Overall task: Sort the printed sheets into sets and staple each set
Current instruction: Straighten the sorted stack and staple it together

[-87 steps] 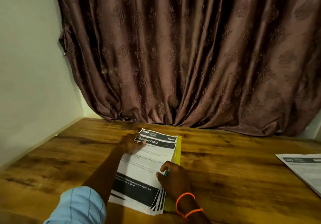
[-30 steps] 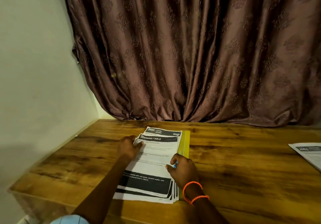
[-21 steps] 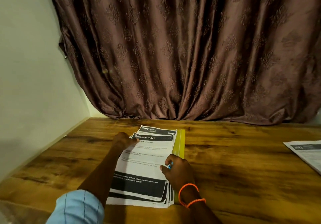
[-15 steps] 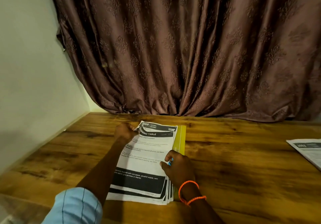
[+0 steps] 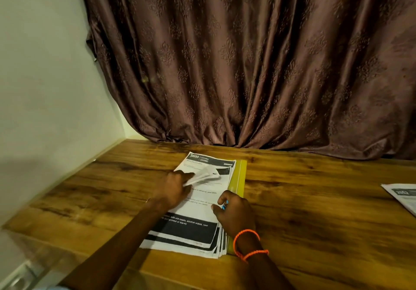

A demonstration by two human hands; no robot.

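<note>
A stack of printed sheets with black header and footer bands lies on the wooden table, on top of a yellow folder. My left hand pinches the far left corner of the top sheet and has it curled up and folded back over the stack. The sheet below shows a "3800 KITCHEN" header. My right hand presses on the stack's right edge, with a small blue thing between its fingers. No stapler is in view.
A second pile of printed sheets lies at the table's right edge. A brown patterned curtain hangs behind the table and a pale wall borders it on the left. The table's near left corner is close by.
My left hand has lifted the top sheet's far corner and drawn it back toward me, which uncovers the header of the sheet beneath. My right hand stays on the stack.
</note>
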